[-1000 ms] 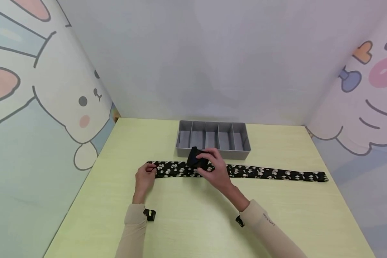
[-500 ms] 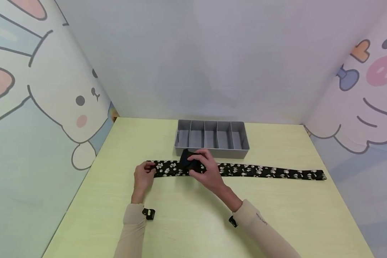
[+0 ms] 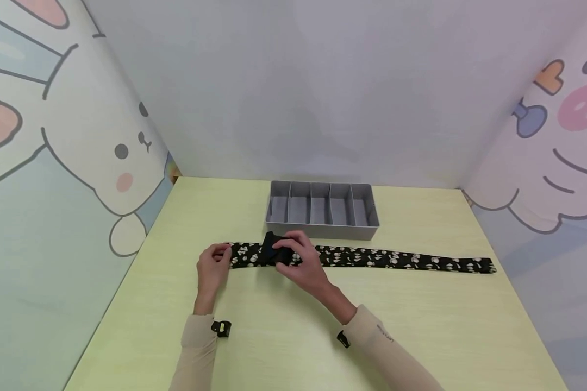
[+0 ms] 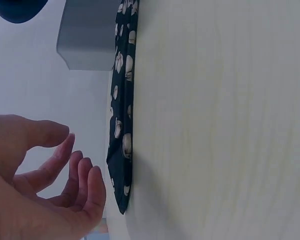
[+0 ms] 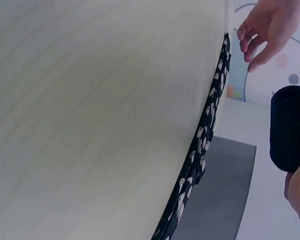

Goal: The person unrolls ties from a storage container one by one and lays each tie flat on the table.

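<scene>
A long, flat-folded black cloth strip [image 3: 372,257] with a pale print lies across the table. My right hand [image 3: 305,269] holds a black, cup-like object [image 3: 270,250] above the strip's left part. In the right wrist view this black object [image 5: 289,130] shows a round, hollow mouth with ridges inside. Near the strip's left end is my left hand [image 3: 212,269]. The left wrist view shows its fingers [image 4: 82,185] loosely bent, thumb apart from them, with nothing between and a gap to the cloth strip [image 4: 122,110].
Just behind the strip stands a grey tray [image 3: 323,232] with several narrow compartments. The pale yellow table [image 3: 283,347] meets a plain wall at the back and cartoon-printed walls on both sides.
My right hand has moved left along the strip with the black object, from beside its middle towards its left end. My left hand has shifted slightly left, off the strip's end.
</scene>
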Demonstrator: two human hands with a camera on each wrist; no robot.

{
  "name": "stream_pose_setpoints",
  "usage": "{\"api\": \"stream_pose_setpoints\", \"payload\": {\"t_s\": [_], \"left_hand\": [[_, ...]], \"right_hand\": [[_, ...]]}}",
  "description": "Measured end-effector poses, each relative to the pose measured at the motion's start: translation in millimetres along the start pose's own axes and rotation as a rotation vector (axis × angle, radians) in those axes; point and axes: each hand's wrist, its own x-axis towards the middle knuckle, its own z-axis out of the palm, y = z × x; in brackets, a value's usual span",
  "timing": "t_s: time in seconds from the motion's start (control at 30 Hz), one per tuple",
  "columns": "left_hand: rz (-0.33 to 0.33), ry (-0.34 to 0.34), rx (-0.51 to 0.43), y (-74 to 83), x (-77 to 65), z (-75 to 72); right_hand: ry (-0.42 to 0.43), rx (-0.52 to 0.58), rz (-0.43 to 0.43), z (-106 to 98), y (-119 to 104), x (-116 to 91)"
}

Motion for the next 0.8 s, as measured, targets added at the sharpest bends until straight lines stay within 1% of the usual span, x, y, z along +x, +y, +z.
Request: {"api": "stream_pose_setpoints", "payload": {"t_s": [0.13, 0.23, 0.33, 0.47, 0.53, 0.7, 0.8], "left_hand": [[0.004, 0.008, 0.006, 0.6, -2.9, -2.8], [0.01, 0.014, 0.002, 2.1, -5.5, -5.1], [0.023, 0.027, -0.003, 4.0, -8.3, -7.8], [0.033, 0.051, -0.008, 5.2, -13.0, -11.0], [0.04, 0.065, -0.011, 5.2, -15.6, -12.4], [0.071, 0.099, -0.016, 4.0, -20.1, -15.6], [0.076, 0.113, -0.012, 3.5, -22.3, -17.5]], "right_hand": [[-0.014, 0.007, -0.008, 2, -17, 5], [-0.02, 0.017, -0.022, 4, -22, 7], [-0.031, 0.03, -0.016, 10, -17, 5], [-0.056, 0.039, -0.002, 22, -2, -2], [-0.073, 0.041, -0.001, 28, 2, -5], [-0.114, 0.034, -0.001, 37, 5, -8], [-0.137, 0.022, -0.003, 41, 6, -9]]}}
